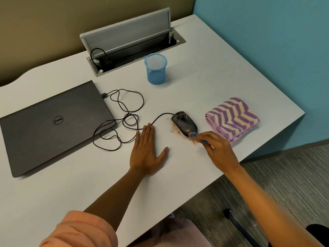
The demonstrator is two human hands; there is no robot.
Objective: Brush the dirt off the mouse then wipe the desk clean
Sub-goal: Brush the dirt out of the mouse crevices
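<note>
1. Head view: a white desk [204, 82] fills most of the frame, its right edge running diagonally from the upper centre down to the lower centre. Behind it stand a tan wall at the upper left and a teal wall at the upper right; grey striped flooring shows at the lower right.
2. An open cable hatch [131, 41] is set into the desk at the upper centre, with a blue mesh pen cup [155, 69] just below it.
3. A closed dark laptop [53, 125] lies at the left, and a loosely looped black cable [124, 120] runs from beside it to the mouse.
4. The black mouse [184, 123] sits right of centre, its long axis diagonal, cable end toward the upper left and rear toward the lower right. Tan dirt [173, 128] speckles its top and the desk along its lower left side.
5. The right hand [216, 148] pinches a small blue brush [200, 139] with curled fingers, the brush head touching the mouse's rear end.
6. The left hand [146, 152] lies flat on the desk, fingers straight, thumb spread, holding nothing, left of the mouse.
7. A folded purple-and-cream striped cloth [232, 118] rests just right of the mouse.
</note>
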